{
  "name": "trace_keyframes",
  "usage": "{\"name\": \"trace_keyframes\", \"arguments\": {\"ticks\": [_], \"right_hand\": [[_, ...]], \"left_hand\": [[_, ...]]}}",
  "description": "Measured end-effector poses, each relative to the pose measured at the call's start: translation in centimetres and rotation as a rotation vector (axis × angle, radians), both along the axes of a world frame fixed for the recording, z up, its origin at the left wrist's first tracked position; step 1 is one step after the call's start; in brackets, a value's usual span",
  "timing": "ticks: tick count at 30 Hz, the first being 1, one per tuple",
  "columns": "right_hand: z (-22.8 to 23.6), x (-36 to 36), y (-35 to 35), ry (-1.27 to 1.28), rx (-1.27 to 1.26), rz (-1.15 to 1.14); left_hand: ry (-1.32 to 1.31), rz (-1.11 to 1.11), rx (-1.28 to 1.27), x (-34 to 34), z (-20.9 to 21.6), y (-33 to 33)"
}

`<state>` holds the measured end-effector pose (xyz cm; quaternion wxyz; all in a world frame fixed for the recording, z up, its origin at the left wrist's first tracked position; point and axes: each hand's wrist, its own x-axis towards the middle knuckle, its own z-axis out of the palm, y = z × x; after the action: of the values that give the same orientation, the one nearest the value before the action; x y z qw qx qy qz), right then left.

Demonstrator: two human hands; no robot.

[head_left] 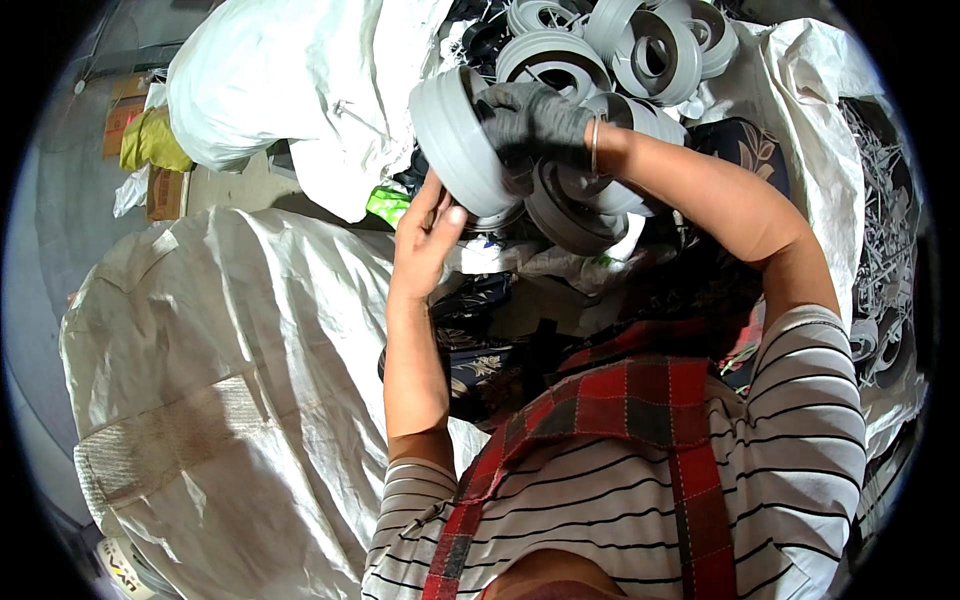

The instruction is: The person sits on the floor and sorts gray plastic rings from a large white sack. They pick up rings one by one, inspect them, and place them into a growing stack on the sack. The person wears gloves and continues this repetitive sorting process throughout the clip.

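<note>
My bare left hand (425, 238) grips a wide grey plastic ring (455, 140) from below, thumb on the near side and fingers behind it. The ring is tilted up on edge, its opening facing right. My right hand (540, 120) wears a dark grey glove and sits at that opening, fingers curled in and slightly blurred. What those fingers hold, if anything, is hidden. Just below the glove lies another grey ring (575, 225). More grey ring-shaped parts (655, 55) are heaped beyond my hands.
A full white sack (265, 80) stands at the far left, a large white woven sack (230, 350) nearer on the left. At the right, an open sack holds thin grey scraps (885, 220). A yellow bag (155, 140) lies by cardboard boxes (165, 193).
</note>
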<state>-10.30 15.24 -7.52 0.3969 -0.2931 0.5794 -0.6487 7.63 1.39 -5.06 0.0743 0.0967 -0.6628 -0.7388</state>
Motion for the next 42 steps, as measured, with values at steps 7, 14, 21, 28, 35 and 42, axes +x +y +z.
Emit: {"name": "trace_keyframes", "arguments": {"ticks": [7,14,21,28,35,42], "right_hand": [[-3.6,-0.3,0.0,0.397,-0.130,0.089],[-2.3,0.8,-1.1,0.908,-0.043,0.022],[-1.0,-5.0,-3.3,1.032,0.198,-0.430],[-5.8,-3.5,-7.2,1.729,0.626,0.229],[-4.2,-4.7,-6.3,1.268,0.446,0.142],[1.6,-4.7,-0.4,1.199,0.331,-0.207]], "left_hand": [[-0.072,-0.065,-0.437,0.4,-0.6,-0.7],[-0.064,0.004,-0.892,0.4,-0.2,-0.5],[-0.122,0.509,-0.905,-3.5,-2.7,-5.8],[-0.686,0.286,-0.482,-1.9,-13.7,-7.9],[-0.606,0.250,-0.242,-2.4,-6.5,-5.3],[-0.013,0.551,0.561,-2.8,0.3,-6.0]]}}
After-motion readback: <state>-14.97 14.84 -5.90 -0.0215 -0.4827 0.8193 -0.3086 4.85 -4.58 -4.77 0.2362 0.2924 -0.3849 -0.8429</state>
